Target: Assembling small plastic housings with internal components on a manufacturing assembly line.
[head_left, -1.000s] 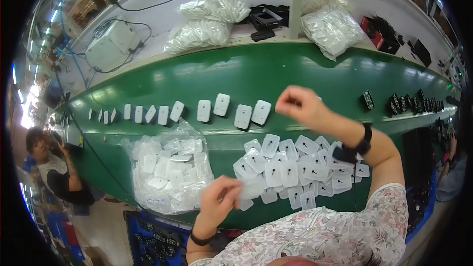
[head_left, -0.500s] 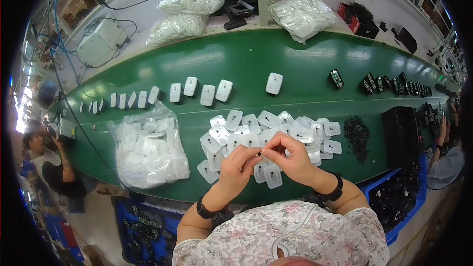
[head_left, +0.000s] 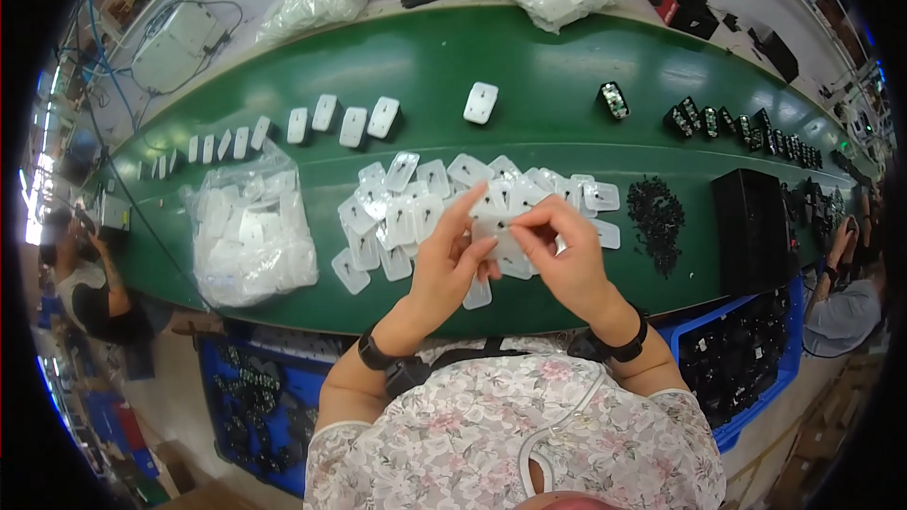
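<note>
My left hand (head_left: 442, 260) holds a translucent white plastic cover (head_left: 488, 228) between its thumb and fingers. A small black part (head_left: 502, 224) shows on that cover. My right hand (head_left: 573, 255) has thumb and forefinger pinched together at the cover's right side, beside the black part; whether anything sits between those fingertips is hidden. Beneath and beyond both hands spreads a loose pile of similar white covers (head_left: 400, 218), many with a small black piece on them. Right of the pile lies a heap of small black parts (head_left: 656, 215).
A clear bag of white covers (head_left: 255, 250) lies to the left. White rectangular units (head_left: 481, 103) and black housings with circuit boards (head_left: 614, 100) line the green table (head_left: 529, 57). A black box (head_left: 746, 231) stands right. Blue bins (head_left: 704, 420) flank me; people work at both sides.
My hands have moved apart from a close fingertip pinch, and a white cover now shows in my left hand. The whole view has shifted, so the table appears higher and further left.
</note>
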A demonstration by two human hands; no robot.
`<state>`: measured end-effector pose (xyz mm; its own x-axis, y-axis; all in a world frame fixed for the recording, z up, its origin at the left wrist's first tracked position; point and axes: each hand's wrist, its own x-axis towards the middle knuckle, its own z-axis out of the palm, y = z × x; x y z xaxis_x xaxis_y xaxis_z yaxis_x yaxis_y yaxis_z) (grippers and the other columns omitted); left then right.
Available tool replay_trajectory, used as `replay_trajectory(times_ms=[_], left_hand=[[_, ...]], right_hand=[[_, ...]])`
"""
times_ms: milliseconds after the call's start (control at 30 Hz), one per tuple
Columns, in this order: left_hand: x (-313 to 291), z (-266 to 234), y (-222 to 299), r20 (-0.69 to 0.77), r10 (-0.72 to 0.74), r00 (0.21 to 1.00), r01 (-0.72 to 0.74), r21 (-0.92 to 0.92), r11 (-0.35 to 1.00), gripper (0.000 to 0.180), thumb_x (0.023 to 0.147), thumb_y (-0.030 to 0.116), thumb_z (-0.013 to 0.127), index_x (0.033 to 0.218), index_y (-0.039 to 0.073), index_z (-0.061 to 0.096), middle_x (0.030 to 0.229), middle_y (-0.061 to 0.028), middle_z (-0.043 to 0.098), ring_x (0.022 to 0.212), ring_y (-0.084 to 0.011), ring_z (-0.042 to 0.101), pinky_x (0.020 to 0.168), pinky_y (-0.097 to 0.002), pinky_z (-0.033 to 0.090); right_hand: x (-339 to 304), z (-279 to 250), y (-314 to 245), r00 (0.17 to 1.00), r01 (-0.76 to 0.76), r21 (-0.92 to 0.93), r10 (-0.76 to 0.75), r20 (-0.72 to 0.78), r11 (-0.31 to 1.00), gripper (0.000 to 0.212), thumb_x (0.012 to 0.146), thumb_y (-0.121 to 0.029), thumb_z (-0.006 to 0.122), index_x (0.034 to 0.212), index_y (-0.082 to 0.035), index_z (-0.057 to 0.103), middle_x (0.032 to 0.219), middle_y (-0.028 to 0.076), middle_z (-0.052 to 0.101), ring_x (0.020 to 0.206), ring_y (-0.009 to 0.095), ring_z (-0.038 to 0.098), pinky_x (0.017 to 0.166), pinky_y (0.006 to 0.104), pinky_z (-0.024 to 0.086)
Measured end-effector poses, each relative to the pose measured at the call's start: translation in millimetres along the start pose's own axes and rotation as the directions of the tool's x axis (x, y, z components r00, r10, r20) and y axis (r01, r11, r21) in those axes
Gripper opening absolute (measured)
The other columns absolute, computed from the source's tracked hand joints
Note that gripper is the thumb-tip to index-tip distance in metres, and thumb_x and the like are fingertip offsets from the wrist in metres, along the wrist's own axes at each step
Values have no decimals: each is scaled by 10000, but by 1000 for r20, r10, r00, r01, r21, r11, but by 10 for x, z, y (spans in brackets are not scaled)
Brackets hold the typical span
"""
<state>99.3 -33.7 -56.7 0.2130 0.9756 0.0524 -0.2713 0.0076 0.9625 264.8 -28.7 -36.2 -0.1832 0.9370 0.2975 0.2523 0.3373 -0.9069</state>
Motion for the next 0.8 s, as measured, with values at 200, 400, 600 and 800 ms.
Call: replay_trajectory(times_ms=[200,400,600,800], left_hand=[[50,1,4,49,6,999,0,-114,993,382,869,-42,522,1230,-47,396,1004,-136,585,782,-165,611,673,-271,511],[-20,-71,-26,-30,-16,999,14,-51,999,173,871,-19,537,1036,-48,493,848,-107,618,716,-130,600,668,-252,498],[-66,-112,-49,-28,16,999,-17,-33,999,108,869,-24,539,975,-35,520,845,-78,586,725,-126,597,654,-235,491],[-53,-127,-57,-14,58,998,-58,-31,998,78,872,-37,524,949,-43,532,890,-63,528,761,-134,608,656,-238,497]], right_hand=[[-34,87,24,976,152,-119,-169,-140,981,106,771,17,661,850,-32,611,762,6,523,591,58,431,503,193,319],[-32,170,40,976,179,-145,-194,-100,973,114,765,20,663,842,-37,601,766,11,524,594,63,437,500,192,314],[-13,250,48,963,229,-192,-251,-101,954,104,772,13,655,839,-31,589,774,23,524,597,75,446,502,197,332],[10,248,108,946,281,-285,-315,-77,916,93,775,0,654,834,-24,586,739,48,522,596,118,479,495,224,372]])
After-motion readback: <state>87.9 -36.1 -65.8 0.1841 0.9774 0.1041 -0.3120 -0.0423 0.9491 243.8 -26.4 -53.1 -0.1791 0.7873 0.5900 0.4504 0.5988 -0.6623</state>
